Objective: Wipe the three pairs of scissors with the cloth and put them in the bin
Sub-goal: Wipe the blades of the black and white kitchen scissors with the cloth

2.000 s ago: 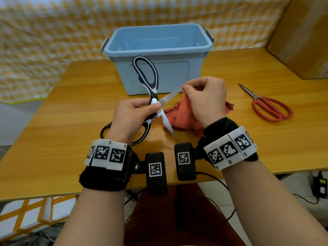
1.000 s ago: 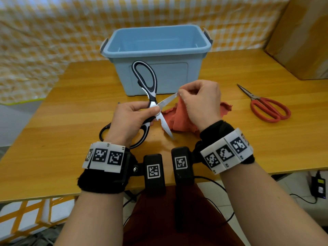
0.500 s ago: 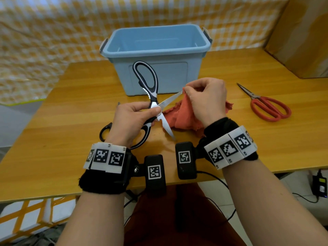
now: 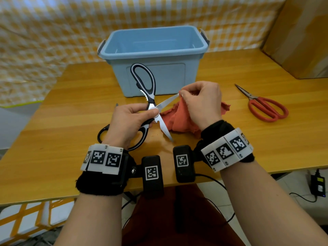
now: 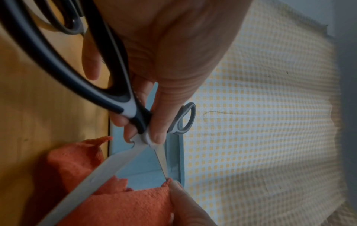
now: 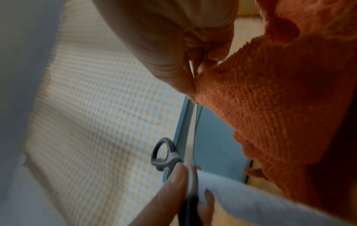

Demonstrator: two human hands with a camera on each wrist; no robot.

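My left hand [image 4: 131, 119] grips black-and-white kitchen scissors [image 4: 144, 86] near the pivot, their blades spread wide apart above the table. My right hand [image 4: 198, 103] pinches the orange cloth [image 4: 179, 119] around the tip of the upper blade [image 4: 167, 102]. The same pinch shows in the right wrist view, the cloth [image 6: 270, 99] folded over the thin blade [image 6: 193, 137]. In the left wrist view my fingers [image 5: 158, 122] clamp the scissors [image 5: 108, 85] at the pivot, the cloth [image 5: 119, 203] below. Red-handled scissors [image 4: 266, 108] lie on the table to the right. The blue bin [image 4: 154, 50] stands behind. A third pair with a black handle [image 4: 103, 134] lies under my left hand.
The wooden table [image 4: 62, 139] stretches left and right of my hands. A cardboard box [image 4: 301, 38] stands at the back right. A yellow checked curtain [image 4: 53, 32] hangs behind the bin. Cables and a charger [image 4: 318, 185] lie on the floor at the right.
My right hand slid the cloth back and forth along the upper blade, and now pinches it at the tip. The left hand kept the scissors held in place.
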